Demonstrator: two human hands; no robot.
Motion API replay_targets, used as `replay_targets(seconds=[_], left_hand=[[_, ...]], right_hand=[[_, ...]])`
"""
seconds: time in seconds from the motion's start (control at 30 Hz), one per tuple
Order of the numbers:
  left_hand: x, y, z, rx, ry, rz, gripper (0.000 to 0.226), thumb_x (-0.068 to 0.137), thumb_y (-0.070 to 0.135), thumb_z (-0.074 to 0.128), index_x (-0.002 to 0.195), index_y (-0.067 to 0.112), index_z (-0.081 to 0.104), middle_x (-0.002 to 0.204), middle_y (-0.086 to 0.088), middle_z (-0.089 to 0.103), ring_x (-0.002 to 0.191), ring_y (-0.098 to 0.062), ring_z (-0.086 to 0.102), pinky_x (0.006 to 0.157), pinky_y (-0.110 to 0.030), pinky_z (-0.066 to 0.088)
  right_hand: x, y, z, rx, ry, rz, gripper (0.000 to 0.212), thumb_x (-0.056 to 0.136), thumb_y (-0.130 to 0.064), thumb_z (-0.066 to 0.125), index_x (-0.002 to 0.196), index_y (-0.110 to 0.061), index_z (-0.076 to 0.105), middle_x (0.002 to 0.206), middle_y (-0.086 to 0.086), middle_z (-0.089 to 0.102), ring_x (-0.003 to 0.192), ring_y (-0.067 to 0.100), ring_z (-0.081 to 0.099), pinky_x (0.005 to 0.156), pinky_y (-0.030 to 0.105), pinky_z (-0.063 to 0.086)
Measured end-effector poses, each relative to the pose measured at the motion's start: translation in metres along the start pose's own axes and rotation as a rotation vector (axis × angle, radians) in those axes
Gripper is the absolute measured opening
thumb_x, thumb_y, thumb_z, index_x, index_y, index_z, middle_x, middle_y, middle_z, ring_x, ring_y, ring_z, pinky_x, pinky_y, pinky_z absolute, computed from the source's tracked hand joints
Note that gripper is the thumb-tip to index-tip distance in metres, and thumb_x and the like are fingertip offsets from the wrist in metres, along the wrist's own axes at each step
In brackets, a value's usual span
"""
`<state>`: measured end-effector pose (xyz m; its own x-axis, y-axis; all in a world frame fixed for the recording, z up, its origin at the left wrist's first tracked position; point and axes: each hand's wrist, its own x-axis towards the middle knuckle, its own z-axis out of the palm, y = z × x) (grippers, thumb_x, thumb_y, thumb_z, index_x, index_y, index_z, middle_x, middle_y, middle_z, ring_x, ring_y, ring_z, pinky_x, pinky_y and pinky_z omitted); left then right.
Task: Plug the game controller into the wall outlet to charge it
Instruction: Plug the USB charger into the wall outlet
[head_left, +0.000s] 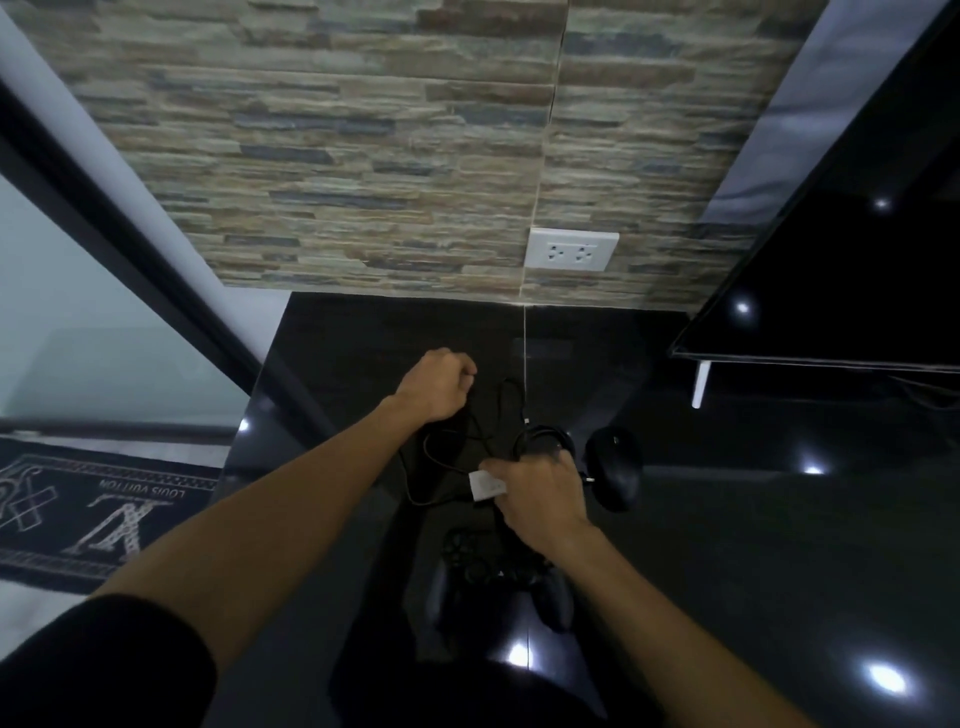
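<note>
- The black game controller (501, 582) lies flat on the glossy black floor (727, 571), just below my right wrist and close to my body; I am not touching it.
- My right hand (540, 499) is closed over a small white charger block (487, 486), which sticks out on the thumb side. The fingers curl down around it and around a bunch of black cable (540, 441) coiled just above the knuckles.
- The cable runs on in loose loops across the floor toward my left hand (436, 384).
- My left hand is curled into a near fist further forward, with the fingers pinched together at the cable's upper loop. I cannot tell for certain whether the cable is inside the pinch, as it is dark against the dark floor.
- A black rounded object (615, 467) sits just right of my right hand; I cannot tell what it is.
- The white double wall outlet (573, 249) sits low on the stone-patterned wall (337, 156), well beyond both hands, with both sockets free.
- A dark flat screen (841, 260) stands at the right.
- A patterned rug (93, 519) lies at the left.
</note>
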<state>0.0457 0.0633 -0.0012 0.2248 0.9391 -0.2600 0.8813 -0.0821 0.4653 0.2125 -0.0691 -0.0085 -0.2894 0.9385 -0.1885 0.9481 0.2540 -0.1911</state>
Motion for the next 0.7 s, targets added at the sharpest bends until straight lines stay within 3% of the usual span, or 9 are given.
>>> replay_targets(seconds=[0.13,0.2,0.37,0.5,0.6,0.7], left_hand=[[0.011,0.012,0.008,-0.044,-0.046,-0.022,0.030,0.101,0.023,0.055,0.127,0.015,0.067,0.129,-0.011,0.068,0.119,-0.028,0.064,0.103,-0.044,0.052],[0.017,0.018,0.012,-0.041,-0.064,-0.029,0.030,0.100,0.027,0.056,0.126,0.018,0.067,0.127,-0.009,0.069,0.117,-0.027,0.065,0.101,-0.045,0.053],[0.025,0.031,0.023,0.035,-0.066,-0.025,0.034,0.094,0.036,0.064,0.124,0.021,0.066,0.122,-0.008,0.068,0.115,-0.027,0.064,0.096,-0.043,0.054],[0.026,0.033,0.029,0.056,-0.036,-0.110,0.027,0.095,0.030,0.064,0.118,0.017,0.065,0.121,-0.009,0.068,0.112,-0.029,0.065,0.092,-0.042,0.055],[0.024,0.028,0.027,0.055,-0.058,-0.183,0.026,0.095,0.030,0.060,0.113,0.013,0.067,0.114,-0.011,0.070,0.104,-0.030,0.068,0.088,-0.042,0.057],[0.027,0.014,0.015,-0.057,-0.067,-0.254,0.026,0.095,0.028,0.059,0.111,0.008,0.064,0.107,-0.012,0.068,0.100,-0.030,0.068,0.084,-0.039,0.057]], right_hand=[[-0.007,0.009,-0.002,0.060,-0.032,0.037,0.059,0.095,-0.016,0.054,0.148,-0.038,0.044,0.114,0.011,0.075,0.101,0.035,0.071,0.080,0.038,0.053],[-0.007,0.011,-0.005,0.205,-0.028,0.088,0.057,0.092,-0.018,0.053,0.145,-0.036,0.045,0.116,0.014,0.072,0.103,0.038,0.070,0.079,0.039,0.054],[-0.001,0.009,-0.003,0.504,0.047,0.258,0.026,0.095,-0.046,0.057,0.118,-0.035,0.057,0.112,0.008,0.071,0.101,0.030,0.069,0.074,0.033,0.051],[0.003,0.014,-0.003,0.668,0.153,0.311,0.013,0.101,-0.029,0.057,0.114,-0.027,0.056,0.103,0.013,0.066,0.086,0.026,0.066,0.066,0.031,0.051],[0.014,0.025,-0.014,0.817,0.183,0.347,0.028,0.100,-0.020,0.058,0.121,-0.032,0.045,0.093,0.006,0.066,0.074,0.019,0.065,0.059,0.021,0.047],[0.033,0.041,-0.030,0.957,0.232,0.465,0.054,0.091,-0.027,0.071,0.130,-0.034,0.033,0.087,-0.011,0.070,0.076,0.006,0.068,0.058,0.010,0.046]])
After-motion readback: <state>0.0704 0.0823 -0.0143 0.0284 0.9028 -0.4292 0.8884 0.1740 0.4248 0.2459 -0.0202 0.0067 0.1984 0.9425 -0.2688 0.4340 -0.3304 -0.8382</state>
